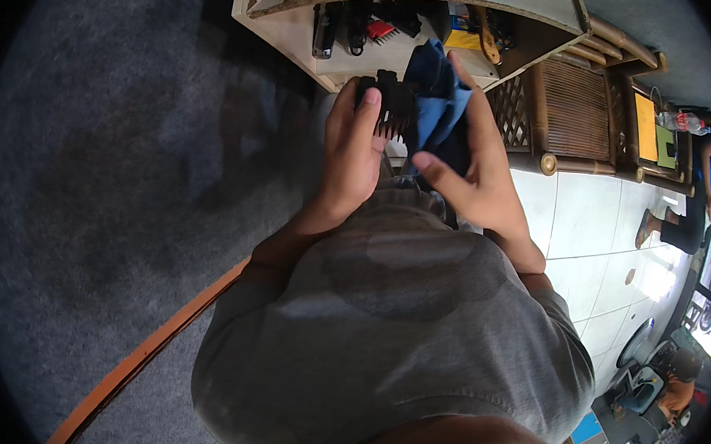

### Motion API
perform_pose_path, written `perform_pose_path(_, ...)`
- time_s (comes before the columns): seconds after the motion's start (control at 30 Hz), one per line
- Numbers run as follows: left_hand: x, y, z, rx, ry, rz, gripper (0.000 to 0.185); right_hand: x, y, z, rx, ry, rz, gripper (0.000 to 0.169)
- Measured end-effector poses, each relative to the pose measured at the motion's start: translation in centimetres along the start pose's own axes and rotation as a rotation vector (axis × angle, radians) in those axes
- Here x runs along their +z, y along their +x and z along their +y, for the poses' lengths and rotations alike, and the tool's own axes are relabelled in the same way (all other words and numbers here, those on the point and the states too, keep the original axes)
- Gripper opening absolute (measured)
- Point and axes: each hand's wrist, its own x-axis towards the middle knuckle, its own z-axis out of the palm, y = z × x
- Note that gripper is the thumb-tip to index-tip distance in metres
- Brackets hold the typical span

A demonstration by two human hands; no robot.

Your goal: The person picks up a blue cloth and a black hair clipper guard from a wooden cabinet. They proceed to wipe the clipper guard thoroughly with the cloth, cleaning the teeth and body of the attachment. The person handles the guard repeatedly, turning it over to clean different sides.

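Between the thumb and fingers of my left hand (352,150) is a black clipper guard comb (392,106), its teeth pointing towards me. My right hand (488,170) grips a blue and dark cloth (437,103), folded and bunched, right beside the comb. Both hands are raised in front of my waist, at the front of an open cabinet shelf (295,36). On that shelf lie a black hair clipper (324,32), a red clipper guard (380,30) and a wooden-handled brush (489,38).
A yellow and blue box (462,30) stands on the shelf. Bamboo furniture (577,114) adjoins the cabinet, with a plastic bottle (683,122) farther along. One person (684,229) stands beyond the white tiles (585,209); another person (678,385) is at the lower right. A grey wall (117,141) rises on my left.
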Motion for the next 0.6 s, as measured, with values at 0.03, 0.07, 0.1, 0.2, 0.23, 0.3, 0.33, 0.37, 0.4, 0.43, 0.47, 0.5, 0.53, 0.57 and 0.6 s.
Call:
perform_pose_path(0.03, -0.2, -0.1, -0.1, -0.006, -0.028, -0.015, 0.029, 0.0, 0.1, -0.2, 0.010, -0.025, -0.008, 0.081)
perform_pose_path(0.07, 0.1, -0.3, -0.2, 0.028, 0.010, -0.010, 0.029, 0.0, 0.2, -0.6, 0.021, -0.049, -0.016, 0.081)
perform_pose_path(0.1, 0.9, -0.6, -0.2, 0.062, 0.050, -0.004, 0.030, 0.1, 0.3, -0.9, 0.031, -0.071, -0.025, 0.080)
perform_pose_path(0.2, 1.3, -0.6, -0.8, 0.135, 0.105, -0.075, 0.035, 0.1, 0.4, -0.3, -0.086, -0.199, -0.054, 0.084)
perform_pose_path(0.23, 1.2, -0.5, -1.0, 0.156, 0.112, -0.114, 0.037, 0.0, 0.5, -0.4, -0.103, -0.249, -0.074, 0.084)
perform_pose_path(0.3, 1.1, -0.4, -1.2, 0.132, 0.106, -0.080, 0.038, -0.1, 0.5, -0.5, -0.123, -0.305, -0.070, 0.081)
perform_pose_path(0.33, 1.2, -0.4, -1.3, 0.134, 0.088, -0.070, 0.038, -0.2, 0.5, -0.5, -0.133, -0.331, -0.068, 0.080)
perform_pose_path(0.37, 1.3, -0.4, -1.3, 0.137, 0.071, -0.059, 0.037, -0.3, 0.6, -0.5, -0.148, -0.320, -0.071, 0.080)
perform_pose_path(0.4, 1.2, -0.5, -1.3, 0.146, 0.074, -0.040, 0.037, -0.3, 0.5, -0.6, -0.157, -0.310, -0.072, 0.080)
perform_pose_path(0.43, 1.1, -0.5, -1.2, 0.156, 0.078, -0.020, 0.036, -0.3, 0.5, -0.6, -0.166, -0.299, -0.073, 0.080)
perform_pose_path(0.47, 1.0, -0.6, -1.2, 0.166, 0.082, 0.001, 0.036, -0.3, 0.5, -0.5, -0.178, -0.239, -0.073, 0.079)
perform_pose_path(0.5, 1.0, -0.6, -1.1, 0.183, 0.087, 0.012, 0.036, -0.2, 0.6, -0.2, -0.189, -0.178, -0.072, 0.079)
perform_pose_path(0.53, 1.1, -0.6, -0.9, 0.201, 0.091, 0.023, 0.036, -0.1, 0.5, 0.0, -0.199, -0.117, -0.072, 0.079)
perform_pose_path(0.57, 1.0, -0.6, -0.8, 0.219, 0.096, 0.035, 0.036, -0.1, 0.4, 0.1, -0.195, -0.093, -0.075, 0.079)
perform_pose_path(0.6, 0.4, -0.4, -0.9, 0.221, 0.130, 0.009, 0.037, -0.2, 0.3, 0.1, -0.194, -0.073, -0.077, 0.079)
